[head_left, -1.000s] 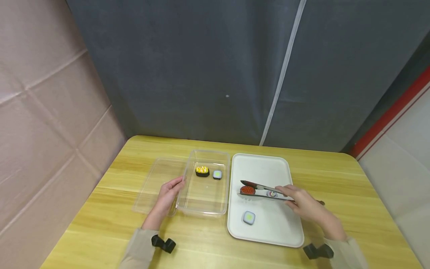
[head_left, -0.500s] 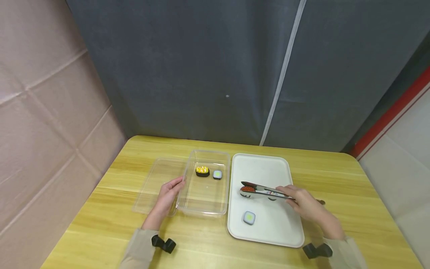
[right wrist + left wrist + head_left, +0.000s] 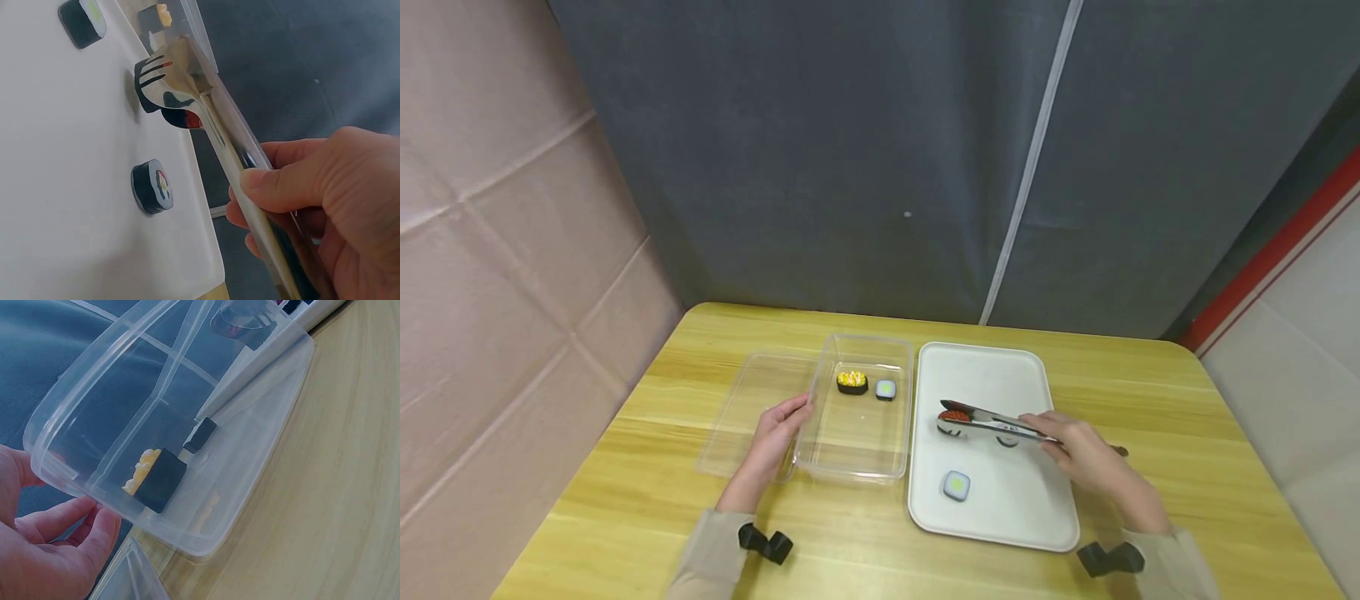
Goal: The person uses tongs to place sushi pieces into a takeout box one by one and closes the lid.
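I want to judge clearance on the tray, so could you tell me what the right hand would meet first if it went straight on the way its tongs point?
Probably the clear plastic container's near wall: the right hand points its metal tongs, pinching the red-topped sushi piece, across the white rectangular tray toward it. Height is unclear, so they might pass above the rim.

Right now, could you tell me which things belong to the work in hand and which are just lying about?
In use:
- tongs, gripped by the right hand
- red-topped sushi piece between the tong tips
- clear container, touched by the left hand
- white tray

Lying about:
- clear lid
- wooden table
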